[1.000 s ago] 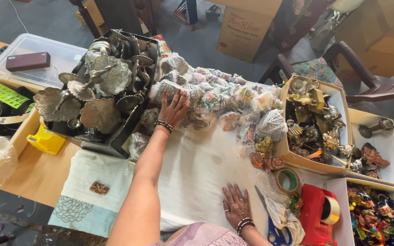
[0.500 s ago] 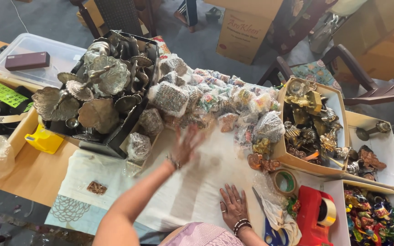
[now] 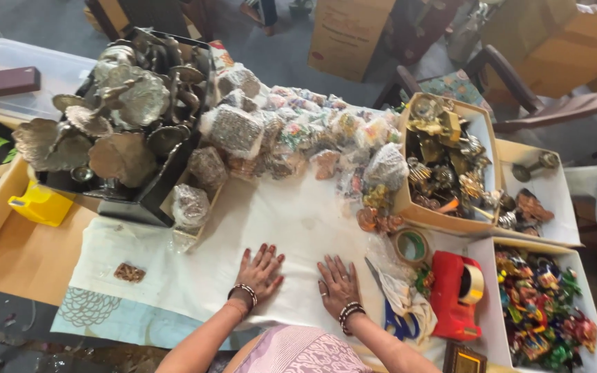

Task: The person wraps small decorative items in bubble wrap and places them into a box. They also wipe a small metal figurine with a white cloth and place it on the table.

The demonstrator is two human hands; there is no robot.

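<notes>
My left hand [image 3: 260,271] and my right hand [image 3: 336,283] both lie flat, fingers spread, on a white cloth [image 3: 291,228] near the table's front edge, a short gap between them. Neither holds anything. Each wrist wears beaded bracelets. Beyond the hands, a heap of small plastic-wrapped ornaments [image 3: 298,135] stretches across the back of the cloth. One wrapped piece [image 3: 189,206] sits apart to the left of my left hand.
A black crate [image 3: 143,200] of metal leaf-shaped dishes stands at back left. White boxes of brass figures [image 3: 443,162] and colourful trinkets [image 3: 540,304] are on the right. A red tape dispenser [image 3: 454,293], tape roll [image 3: 410,245] and blue scissors [image 3: 392,321] lie by my right hand.
My left hand has drawn back from the heap of wrapped ornaments to the front of the cloth and now rests flat beside my right hand, which has stayed put.
</notes>
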